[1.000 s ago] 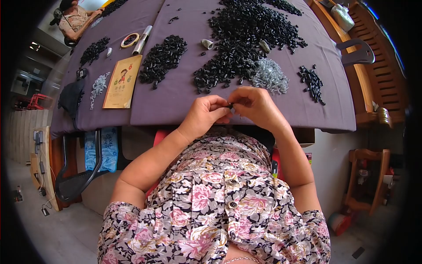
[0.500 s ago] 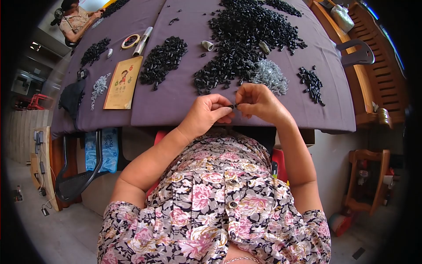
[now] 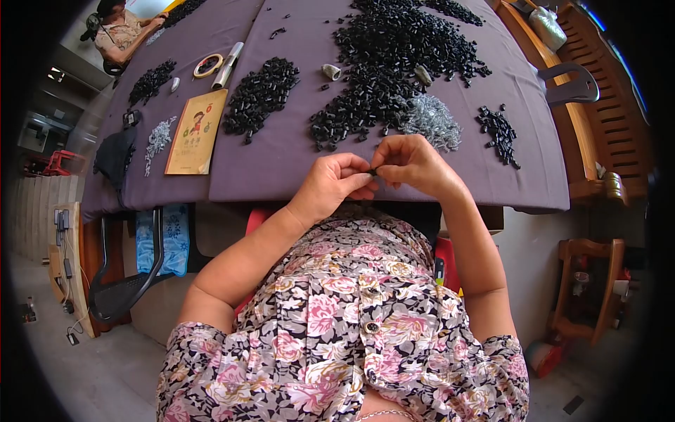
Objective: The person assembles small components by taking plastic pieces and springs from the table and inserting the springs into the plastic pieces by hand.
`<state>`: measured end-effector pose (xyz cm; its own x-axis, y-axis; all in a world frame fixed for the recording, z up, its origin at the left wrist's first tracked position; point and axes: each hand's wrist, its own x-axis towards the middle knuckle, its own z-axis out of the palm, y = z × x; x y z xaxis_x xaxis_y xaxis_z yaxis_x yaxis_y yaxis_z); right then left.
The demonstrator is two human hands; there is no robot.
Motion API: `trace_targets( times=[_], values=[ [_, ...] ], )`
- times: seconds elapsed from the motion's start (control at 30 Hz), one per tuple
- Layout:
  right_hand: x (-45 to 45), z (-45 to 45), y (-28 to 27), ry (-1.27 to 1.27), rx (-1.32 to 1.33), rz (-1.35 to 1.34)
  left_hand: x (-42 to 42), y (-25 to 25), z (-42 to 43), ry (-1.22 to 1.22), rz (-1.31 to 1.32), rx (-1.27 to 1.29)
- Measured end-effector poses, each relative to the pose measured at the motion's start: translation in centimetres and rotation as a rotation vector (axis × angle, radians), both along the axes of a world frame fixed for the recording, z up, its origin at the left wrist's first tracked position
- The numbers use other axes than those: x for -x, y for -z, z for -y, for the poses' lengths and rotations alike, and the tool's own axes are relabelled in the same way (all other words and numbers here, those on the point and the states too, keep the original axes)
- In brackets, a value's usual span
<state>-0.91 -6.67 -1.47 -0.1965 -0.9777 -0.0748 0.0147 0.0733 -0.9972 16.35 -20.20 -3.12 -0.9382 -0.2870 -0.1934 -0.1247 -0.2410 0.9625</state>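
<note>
Near the table's front edge my left hand (image 3: 336,179) pinches a small black piece (image 3: 372,171) between thumb and fingers. My right hand (image 3: 406,165) touches the same piece from the other side, its thumb and forefinger closed at it. Whether the right fingers hold a further tiny part cannot be made out. Just beyond the hands spreads a large heap of black pieces (image 3: 394,53), with a pile of thin silvery pieces (image 3: 432,121) at its near right. A smaller black pile (image 3: 261,95) is to the left, and another (image 3: 498,133) to the right.
On the purple tablecloth (image 3: 281,172) are a yellow booklet (image 3: 197,133), a tape roll (image 3: 207,65), a silvery roll (image 3: 228,65) and a dark cloth (image 3: 112,163). Another person (image 3: 123,35) sits at the far left. A grey chair (image 3: 571,83) stands at the right.
My right hand first drew slightly away to the right from my left hand, then came back in to the black piece. My left hand has hardly moved.
</note>
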Motion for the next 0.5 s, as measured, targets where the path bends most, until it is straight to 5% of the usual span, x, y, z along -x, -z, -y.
trace_targets(
  times=[0.2,0.5],
  values=[
    [0.5,-0.1,0.2,-0.009,-0.001,0.021,0.0,0.1,0.0,0.024,0.009,-0.014],
    [-1.6,-0.5,-1.8,0.191,0.047,-0.45,0.8,0.8,-0.7,0.021,-0.029,-0.025]
  ],
)
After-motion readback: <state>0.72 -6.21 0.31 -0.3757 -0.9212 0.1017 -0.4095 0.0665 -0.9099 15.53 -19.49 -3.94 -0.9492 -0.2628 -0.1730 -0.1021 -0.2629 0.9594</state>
